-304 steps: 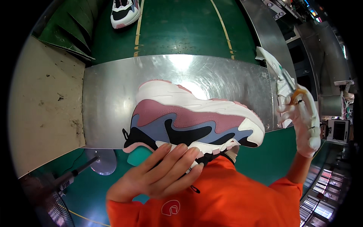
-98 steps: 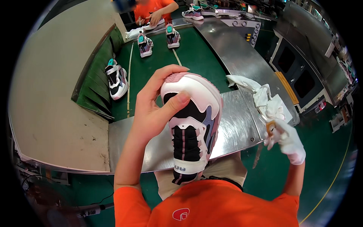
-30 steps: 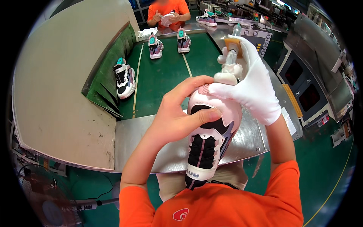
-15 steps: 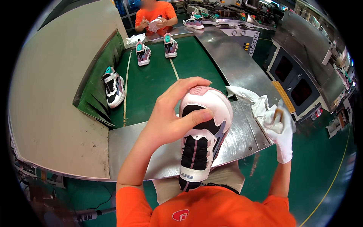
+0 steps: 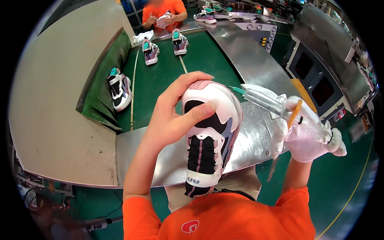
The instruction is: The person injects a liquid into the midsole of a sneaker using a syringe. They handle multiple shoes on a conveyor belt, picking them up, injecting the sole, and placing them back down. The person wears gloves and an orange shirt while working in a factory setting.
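Observation:
My bare left hand point(image 5: 170, 120) is closed around the toe end of a white, pink and black sneaker point(image 5: 226, 102), thumb across the upper and fingers at the pink toe tip. The shoe hangs toe-away above the steel edge, its white strap and black tongue toward me. In my white-gloved right hand point(image 5: 306, 140) is a clear syringe point(image 5: 264, 101) with an orange-yellow flange and a green tapered tip. That tip points left, close to the shoe's toe but apart from it.
A green conveyor belt point(image 5: 160, 92) carries sneakers, among them one at the left point(image 5: 120, 90). A white cloth point(image 5: 260, 88) lies on the steel ledge point(image 5: 250, 52) behind the syringe. Across the belt a person in orange point(image 5: 165, 14) handles a shoe. A beige panel point(image 5: 68, 92) stands left.
My right hand, earlier lower over the white cloth, now holds the syringe up with its tip near the shoe. The sneaker and left hand have shifted slightly left and away from me.

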Demonstrator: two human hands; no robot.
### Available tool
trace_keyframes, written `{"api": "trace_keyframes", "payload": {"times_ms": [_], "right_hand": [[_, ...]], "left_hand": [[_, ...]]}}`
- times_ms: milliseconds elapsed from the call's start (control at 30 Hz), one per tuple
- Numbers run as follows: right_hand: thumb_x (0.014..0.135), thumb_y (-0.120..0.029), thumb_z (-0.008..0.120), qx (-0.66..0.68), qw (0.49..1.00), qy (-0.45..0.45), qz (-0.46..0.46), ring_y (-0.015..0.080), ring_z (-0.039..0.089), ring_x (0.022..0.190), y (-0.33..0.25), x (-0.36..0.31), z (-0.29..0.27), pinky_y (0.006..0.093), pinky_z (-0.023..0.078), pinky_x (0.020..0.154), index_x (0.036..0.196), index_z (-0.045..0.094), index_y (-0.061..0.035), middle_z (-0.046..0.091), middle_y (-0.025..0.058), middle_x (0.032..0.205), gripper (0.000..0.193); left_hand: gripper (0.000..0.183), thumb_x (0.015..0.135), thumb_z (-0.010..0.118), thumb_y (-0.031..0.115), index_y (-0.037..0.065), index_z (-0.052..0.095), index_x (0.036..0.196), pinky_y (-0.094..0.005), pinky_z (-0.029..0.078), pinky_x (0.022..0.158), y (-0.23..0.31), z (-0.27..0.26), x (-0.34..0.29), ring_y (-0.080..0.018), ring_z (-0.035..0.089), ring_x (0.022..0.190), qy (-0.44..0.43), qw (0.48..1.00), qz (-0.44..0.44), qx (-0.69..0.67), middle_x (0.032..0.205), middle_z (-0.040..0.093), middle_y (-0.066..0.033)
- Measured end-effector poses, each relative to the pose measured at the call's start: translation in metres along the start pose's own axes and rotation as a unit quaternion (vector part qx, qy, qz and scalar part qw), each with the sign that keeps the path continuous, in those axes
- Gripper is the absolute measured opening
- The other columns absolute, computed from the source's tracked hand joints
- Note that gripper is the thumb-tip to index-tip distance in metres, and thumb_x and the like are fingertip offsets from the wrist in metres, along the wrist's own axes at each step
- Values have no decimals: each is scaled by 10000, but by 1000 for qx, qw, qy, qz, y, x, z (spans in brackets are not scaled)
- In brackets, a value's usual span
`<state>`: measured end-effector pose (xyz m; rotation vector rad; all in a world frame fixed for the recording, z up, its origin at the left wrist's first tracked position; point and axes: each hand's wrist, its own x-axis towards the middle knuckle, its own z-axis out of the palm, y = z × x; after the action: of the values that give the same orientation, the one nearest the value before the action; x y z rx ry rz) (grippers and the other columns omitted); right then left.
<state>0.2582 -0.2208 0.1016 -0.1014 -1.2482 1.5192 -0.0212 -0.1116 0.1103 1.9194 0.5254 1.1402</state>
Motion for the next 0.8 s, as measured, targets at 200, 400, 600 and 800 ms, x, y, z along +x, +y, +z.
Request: {"api": "trace_keyframes", "payload": {"times_ms": [200, 400, 600, 800], "right_hand": [[539, -640, 766, 15, 998, -36, -41, 372, 595, 911, 16, 23, 8, 476, 576, 639, 1359, 273, 218, 492, 299, 1120, 1286], [755, -628, 622, 0, 1000, 15, -20, 331, 609, 859, 17, 28, 15, 430, 578, 613, 1319, 345, 207, 531, 281, 1048, 1045], [655, -554, 675, -200, 958, 184, 89, 288, 557, 627, -4, 46, 40, 367, 488, 490, 1243, 395, 184, 484, 239, 981, 984], [718, -557, 635, -154, 986, 66, 26, 250, 537, 587, 16, 41, 4, 335, 465, 409, 1241, 400, 201, 480, 219, 934, 951]], "left_hand": [[465, 802, 744, 230, 47, 586, 1199, -301, 468, 902, -1, 1, 1, -174, 601, 1027, 7, 1000, 20, 9, 1108, 619, -75], [470, 796, 751, 225, 48, 587, 1200, -292, 461, 909, -3, 2, 0, -160, 591, 1037, 16, 1000, 26, 3, 1107, 617, -64], [469, 795, 771, 188, 59, 590, 1208, -282, 481, 882, -10, 2, 1, -144, 600, 1011, 21, 999, 19, -26, 1115, 613, -46], [518, 821, 769, 198, 4, 548, 1247, -279, 459, 915, -14, -2, -10, -156, 591, 1026, 74, 997, 5, -33, 1150, 614, -86]]}}
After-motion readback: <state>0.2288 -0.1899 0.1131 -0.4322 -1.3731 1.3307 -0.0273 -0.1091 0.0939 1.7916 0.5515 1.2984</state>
